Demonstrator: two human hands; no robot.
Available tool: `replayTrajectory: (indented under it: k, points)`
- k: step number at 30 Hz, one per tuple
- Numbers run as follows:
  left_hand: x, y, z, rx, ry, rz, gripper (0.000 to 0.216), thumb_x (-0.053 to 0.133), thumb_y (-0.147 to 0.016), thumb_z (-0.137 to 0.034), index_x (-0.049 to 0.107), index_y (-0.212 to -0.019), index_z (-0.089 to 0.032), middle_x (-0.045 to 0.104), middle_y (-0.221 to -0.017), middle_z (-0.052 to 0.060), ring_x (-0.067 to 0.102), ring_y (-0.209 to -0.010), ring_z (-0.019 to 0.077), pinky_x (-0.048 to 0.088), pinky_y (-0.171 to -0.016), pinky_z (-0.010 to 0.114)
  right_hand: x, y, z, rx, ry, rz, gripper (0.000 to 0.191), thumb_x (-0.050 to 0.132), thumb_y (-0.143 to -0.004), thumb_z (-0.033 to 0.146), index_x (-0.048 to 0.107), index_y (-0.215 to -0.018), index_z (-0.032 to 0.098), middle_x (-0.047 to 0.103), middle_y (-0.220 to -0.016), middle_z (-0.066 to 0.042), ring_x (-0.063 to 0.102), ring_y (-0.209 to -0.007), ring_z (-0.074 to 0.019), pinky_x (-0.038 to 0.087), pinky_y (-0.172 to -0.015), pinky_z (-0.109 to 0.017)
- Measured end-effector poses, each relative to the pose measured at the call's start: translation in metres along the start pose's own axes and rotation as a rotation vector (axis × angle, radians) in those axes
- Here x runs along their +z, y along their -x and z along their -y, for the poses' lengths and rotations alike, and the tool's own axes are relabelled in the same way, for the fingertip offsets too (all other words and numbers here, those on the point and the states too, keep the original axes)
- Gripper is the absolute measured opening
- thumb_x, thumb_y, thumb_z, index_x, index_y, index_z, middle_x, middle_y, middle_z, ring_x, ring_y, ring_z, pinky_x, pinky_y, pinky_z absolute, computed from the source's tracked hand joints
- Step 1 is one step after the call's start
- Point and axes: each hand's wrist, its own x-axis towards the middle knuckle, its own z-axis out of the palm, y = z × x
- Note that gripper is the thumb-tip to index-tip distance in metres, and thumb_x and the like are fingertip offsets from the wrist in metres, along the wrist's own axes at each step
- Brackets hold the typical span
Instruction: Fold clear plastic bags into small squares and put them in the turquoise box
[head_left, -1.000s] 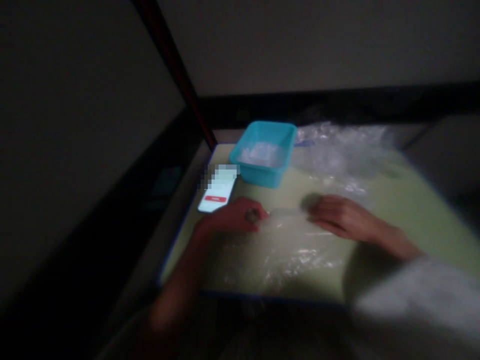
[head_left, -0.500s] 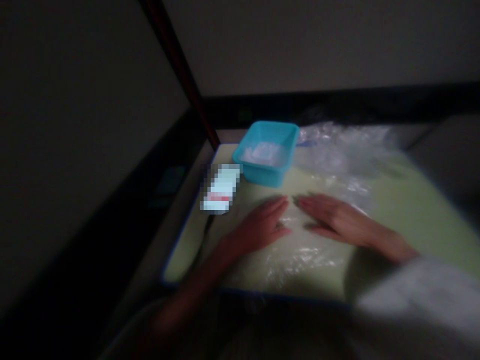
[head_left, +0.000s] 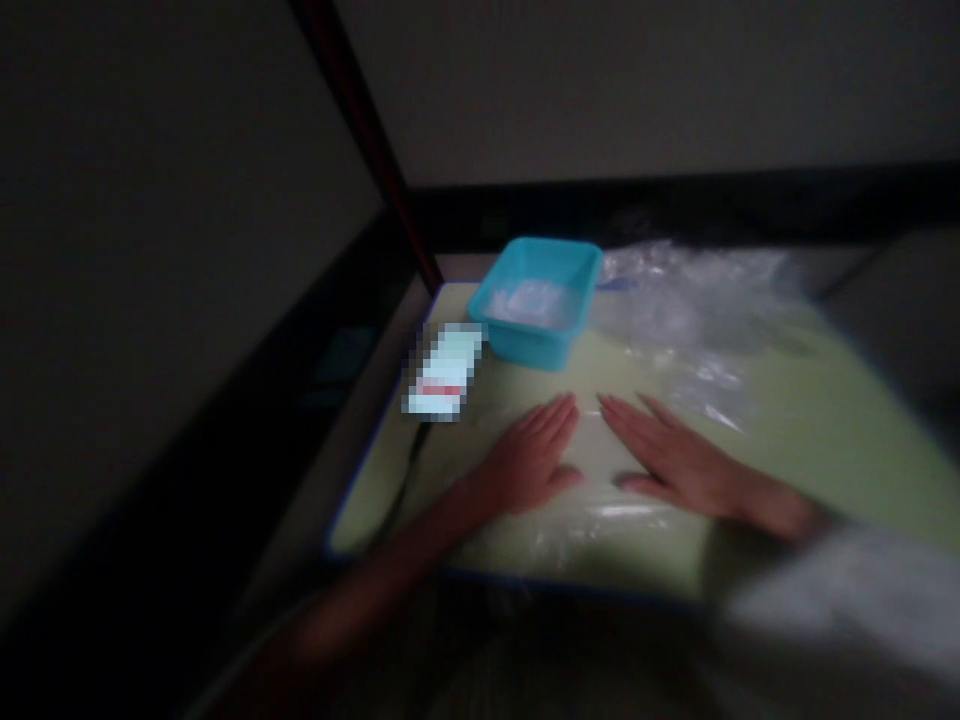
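A clear plastic bag [head_left: 592, 525] lies spread over the pale yellow-green tabletop [head_left: 817, 430] in front of me. My left hand [head_left: 532, 455] rests flat on it, fingers straight and thumb apart. Opposite it, my right hand [head_left: 675, 455] is also stretched out with the thumb away from the fingers. The fingertips of the two hands point toward each other with a small gap between. Neither hand grips anything. The picture is dim and blurred, so the bag's edges are hard to make out.
Beyond my hands stands a turquoise plastic basket [head_left: 532, 345] with whitish contents. To its right lies a crumpled heap of clear plastic [head_left: 690, 300]. A lit, pixelated phone [head_left: 446, 370] with a dark cable [head_left: 409, 475] is at the left. A wall [head_left: 637, 90] borders the far side.
Both hands have flattened and spread out on the plastic. The right hand's fingers lie straighter and lower, and the plastic beneath looks smoother.
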Motion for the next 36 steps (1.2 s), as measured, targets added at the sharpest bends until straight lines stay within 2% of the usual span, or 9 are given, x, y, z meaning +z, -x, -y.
replayTrajectory:
  k: [6, 8, 10, 12, 17, 20, 24, 30, 36]
  points:
    - [-0.014, 0.006, -0.001, 0.048, 0.081, -0.013, 0.067, 0.046, -0.091, -0.043, 0.020, -0.144, -0.012, 0.015, -0.154, 0.017, 0.009, -0.143, 0.0248, 0.017, -0.115, 0.045, -0.005, -0.002, -0.004, -0.022, 0.007, 0.009, 0.081, 0.040, -0.091, 0.054, -0.003, -0.149, 0.016, 0.020, -0.152, -0.018, 0.024, -0.138, -0.0291, 0.013, -0.112, -0.056]
    - [-0.027, 0.021, -0.008, 0.081, 0.110, 0.006, 0.064, 0.052, -0.088, -0.044, 0.031, -0.140, -0.014, 0.018, -0.154, 0.016, 0.013, -0.143, 0.0259, 0.018, -0.115, 0.044, -0.011, -0.006, -0.003, -0.044, -0.003, 0.015, 0.078, 0.039, -0.092, 0.053, 0.000, -0.149, 0.018, 0.020, -0.152, -0.015, 0.023, -0.139, -0.0288, 0.013, -0.112, -0.057]
    - [-0.040, 0.042, -0.018, 0.111, 0.156, 0.063, 0.058, 0.060, -0.081, -0.050, 0.048, -0.128, -0.018, 0.031, -0.149, 0.013, 0.023, -0.140, 0.0257, 0.024, -0.113, 0.040, -0.017, -0.011, -0.001, -0.068, 0.001, 0.016, 0.073, 0.039, -0.093, 0.051, 0.004, -0.150, 0.021, 0.020, -0.153, -0.012, 0.021, -0.139, -0.0278, 0.011, -0.112, -0.057]
    - [-0.047, 0.064, -0.029, 0.079, 0.184, 0.120, 0.057, 0.066, -0.075, -0.053, 0.053, -0.120, -0.021, 0.038, -0.145, 0.011, 0.029, -0.137, 0.0275, 0.028, -0.111, 0.042, -0.022, -0.014, 0.000, -0.087, 0.008, -0.001, 0.068, 0.039, -0.094, 0.047, 0.008, -0.149, 0.023, 0.021, -0.153, -0.010, 0.021, -0.140, -0.0266, 0.010, -0.112, -0.056]
    - [-0.040, 0.093, -0.044, 0.047, 0.179, 0.194, 0.042, 0.070, -0.072, -0.026, 0.056, -0.111, -0.019, 0.040, -0.142, 0.012, 0.035, -0.132, 0.0292, 0.033, -0.107, 0.043, -0.024, -0.014, -0.003, -0.122, 0.011, -0.009, 0.056, 0.041, -0.094, 0.041, 0.026, -0.146, 0.023, 0.034, -0.149, -0.009, 0.027, -0.138, -0.0246, 0.012, -0.113, -0.054]
    - [-0.038, 0.092, -0.042, 0.057, 0.203, 0.167, 0.027, 0.059, -0.078, -0.015, 0.057, -0.105, -0.019, 0.046, -0.138, 0.009, 0.039, -0.130, 0.0246, 0.035, -0.106, 0.039, -0.023, -0.013, -0.006, -0.118, 0.006, -0.011, 0.050, 0.042, -0.095, 0.038, 0.036, -0.141, 0.021, 0.041, -0.145, -0.010, 0.032, -0.136, -0.0238, 0.014, -0.112, -0.054]
    - [-0.045, 0.084, -0.039, 0.056, 0.225, 0.083, 0.016, 0.047, -0.089, -0.016, 0.061, -0.096, -0.019, 0.062, -0.117, 0.006, 0.053, -0.114, 0.0190, 0.039, -0.100, 0.034, -0.024, -0.014, -0.009, -0.109, -0.055, -0.039, 0.044, 0.044, -0.094, 0.036, 0.044, -0.135, 0.021, 0.046, -0.141, -0.010, 0.037, -0.133, -0.0234, 0.020, -0.111, -0.053]
    - [-0.048, 0.058, -0.038, -0.192, 0.243, -0.062, 0.019, 0.042, -0.091, -0.019, 0.061, -0.087, -0.016, 0.067, -0.094, 0.006, 0.061, -0.089, 0.0177, 0.047, -0.082, 0.031, -0.033, -0.015, -0.001, -0.135, -0.266, -0.033, 0.031, 0.047, -0.093, 0.034, 0.058, -0.118, 0.019, 0.058, -0.127, -0.011, 0.049, -0.123, -0.0227, 0.038, -0.104, -0.044]
    - [-0.059, 0.040, -0.032, -0.352, 0.422, -0.233, 0.014, 0.049, -0.087, -0.019, 0.062, -0.082, -0.016, 0.068, -0.085, 0.003, 0.063, -0.081, 0.0167, 0.048, -0.072, 0.027, -0.046, -0.014, 0.019, -0.176, -0.377, 0.130, 0.053, 0.067, -0.078, 0.046, 0.056, -0.121, 0.019, 0.051, -0.136, -0.012, 0.046, -0.126, -0.0260, 0.042, -0.102, -0.041]
